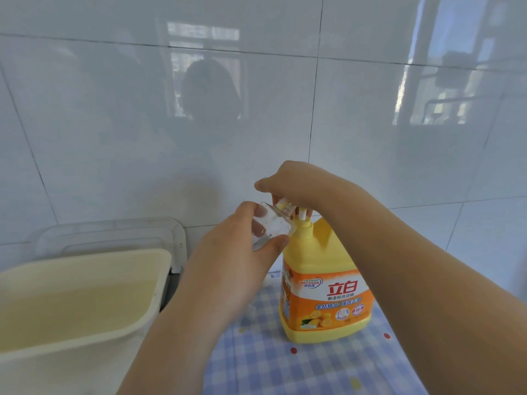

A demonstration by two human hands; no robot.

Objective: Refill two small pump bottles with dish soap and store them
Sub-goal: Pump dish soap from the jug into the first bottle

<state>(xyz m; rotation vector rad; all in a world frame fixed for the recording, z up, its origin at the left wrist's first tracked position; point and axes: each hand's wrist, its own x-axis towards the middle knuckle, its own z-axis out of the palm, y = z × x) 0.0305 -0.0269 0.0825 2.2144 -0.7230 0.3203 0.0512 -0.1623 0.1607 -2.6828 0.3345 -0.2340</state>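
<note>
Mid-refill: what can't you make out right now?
Head view:
Pump head of the large yellow dish soap jug: covered by the right hand.
Soap level in the small clear bottle: masked by left hand, glare.
Cream plastic basin: cut by left and bottom edges.

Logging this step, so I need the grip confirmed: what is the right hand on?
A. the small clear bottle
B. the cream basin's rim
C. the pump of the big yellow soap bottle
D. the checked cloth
C: the right hand is curled down over the top of the pump on the yellow soap bottle, while the left hand holds the small clear bottle tilted at the spout.
</note>
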